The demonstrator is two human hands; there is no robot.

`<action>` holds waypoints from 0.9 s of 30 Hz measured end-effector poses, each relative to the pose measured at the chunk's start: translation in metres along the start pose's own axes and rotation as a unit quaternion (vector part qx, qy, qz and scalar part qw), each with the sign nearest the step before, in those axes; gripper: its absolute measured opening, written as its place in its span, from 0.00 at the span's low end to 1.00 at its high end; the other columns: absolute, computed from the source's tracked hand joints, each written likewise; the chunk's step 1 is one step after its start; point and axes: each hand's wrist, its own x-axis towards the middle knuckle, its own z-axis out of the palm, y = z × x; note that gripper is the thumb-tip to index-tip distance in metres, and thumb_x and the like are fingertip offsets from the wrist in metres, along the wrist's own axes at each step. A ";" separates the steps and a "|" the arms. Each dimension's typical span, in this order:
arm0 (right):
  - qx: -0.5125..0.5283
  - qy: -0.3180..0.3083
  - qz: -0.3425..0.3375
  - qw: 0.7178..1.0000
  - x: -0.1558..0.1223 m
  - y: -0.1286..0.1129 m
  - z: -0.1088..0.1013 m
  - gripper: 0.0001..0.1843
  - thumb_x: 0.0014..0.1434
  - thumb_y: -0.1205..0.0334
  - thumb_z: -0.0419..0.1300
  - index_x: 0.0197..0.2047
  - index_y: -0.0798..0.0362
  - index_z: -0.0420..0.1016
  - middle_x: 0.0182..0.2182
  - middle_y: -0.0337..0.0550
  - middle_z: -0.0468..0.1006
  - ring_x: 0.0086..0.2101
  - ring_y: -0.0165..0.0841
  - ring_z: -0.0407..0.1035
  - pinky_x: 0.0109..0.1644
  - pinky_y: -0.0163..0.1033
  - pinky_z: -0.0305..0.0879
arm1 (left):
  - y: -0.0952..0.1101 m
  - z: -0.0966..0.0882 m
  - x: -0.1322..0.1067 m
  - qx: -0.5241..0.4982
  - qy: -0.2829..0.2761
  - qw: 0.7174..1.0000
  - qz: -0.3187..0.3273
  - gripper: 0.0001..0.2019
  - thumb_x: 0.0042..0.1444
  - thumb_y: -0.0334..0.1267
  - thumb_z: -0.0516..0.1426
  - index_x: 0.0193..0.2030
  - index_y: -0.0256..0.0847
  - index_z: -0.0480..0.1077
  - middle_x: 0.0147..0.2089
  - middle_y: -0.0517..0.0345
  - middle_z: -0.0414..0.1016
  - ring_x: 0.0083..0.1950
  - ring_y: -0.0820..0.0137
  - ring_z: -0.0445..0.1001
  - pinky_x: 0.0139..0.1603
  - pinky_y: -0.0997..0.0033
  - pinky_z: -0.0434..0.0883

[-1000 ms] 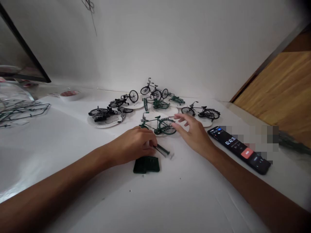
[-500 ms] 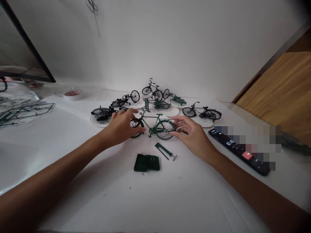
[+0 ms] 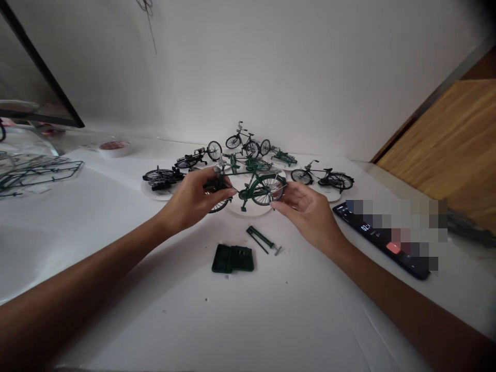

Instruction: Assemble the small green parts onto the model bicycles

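A green model bicycle (image 3: 253,188) is held between my two hands, its rear wheel to the right and slightly raised. My left hand (image 3: 197,194) is closed around its front end, hiding part of the fork and front wheel. At the rear wheel, my right hand (image 3: 304,204) grips the rim between thumb and fingers. On the table in front of the bicycle lie a small green bicycle pump (image 3: 263,238) with a silvery crosspiece and an open green case (image 3: 233,258).
Behind are several more model bicycles, among them a black one (image 3: 323,178) at right and another (image 3: 244,142) by the wall. A phone (image 3: 380,243) lies right. Green part frames (image 3: 46,173), a white bowl (image 3: 114,150) and a monitor (image 3: 34,67) are at left.
The green bicycle has risen off the table at its rear end and tilted. My left hand has closed on its front, and my right hand has moved a little up with the rear wheel.
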 end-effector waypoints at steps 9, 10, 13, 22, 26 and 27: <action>0.037 0.000 0.028 0.999 0.005 0.002 0.006 0.26 0.50 0.58 0.73 0.52 0.50 0.73 0.39 0.42 0.83 0.40 0.39 0.79 0.48 0.48 0.76 | -0.008 0.012 0.004 0.025 0.036 0.998 0.051 0.07 0.57 0.39 0.64 0.38 0.38 0.75 0.38 0.55 0.80 0.41 0.66 0.77 0.42 0.67 0.71; 0.034 0.005 0.022 0.999 0.006 0.003 0.006 0.27 0.50 0.58 0.73 0.52 0.50 0.73 0.39 0.42 0.83 0.40 0.39 0.79 0.48 0.47 0.77 | -0.009 0.012 0.005 0.027 0.042 0.997 0.050 0.07 0.57 0.39 0.64 0.38 0.38 0.75 0.38 0.55 0.80 0.41 0.66 0.77 0.42 0.67 0.71; 0.017 0.009 0.001 1.000 0.012 0.006 0.003 0.19 0.52 0.57 0.71 0.47 0.51 0.76 0.41 0.43 0.83 0.40 0.38 0.79 0.47 0.45 0.77 | -0.015 0.011 0.010 0.040 0.059 0.996 0.047 0.09 0.55 0.41 0.65 0.39 0.38 0.74 0.40 0.53 0.80 0.42 0.65 0.77 0.41 0.68 0.71; -0.021 0.029 0.010 0.999 0.033 0.030 -0.002 0.17 0.53 0.58 0.69 0.45 0.54 0.76 0.41 0.47 0.83 0.40 0.41 0.79 0.48 0.49 0.76 | -0.042 -0.006 0.023 0.067 0.043 0.997 0.012 0.07 0.58 0.40 0.62 0.36 0.38 0.76 0.35 0.54 0.80 0.37 0.66 0.76 0.40 0.66 0.71; -0.070 0.014 0.020 0.997 0.030 0.029 -0.002 0.14 0.51 0.58 0.70 0.40 0.55 0.79 0.39 0.47 0.83 0.42 0.44 0.77 0.52 0.53 0.72 | -0.047 -0.002 0.021 0.062 0.024 0.998 -0.007 0.07 0.57 0.40 0.62 0.36 0.38 0.75 0.36 0.54 0.80 0.37 0.66 0.78 0.40 0.66 0.73; -0.081 0.013 0.022 0.996 0.030 0.028 -0.002 0.14 0.51 0.57 0.70 0.40 0.54 0.79 0.40 0.47 0.83 0.43 0.44 0.76 0.53 0.53 0.71 | -0.048 -0.001 0.021 0.063 0.023 0.998 -0.012 0.07 0.57 0.41 0.62 0.36 0.38 0.75 0.36 0.54 0.80 0.37 0.66 0.78 0.39 0.66 0.73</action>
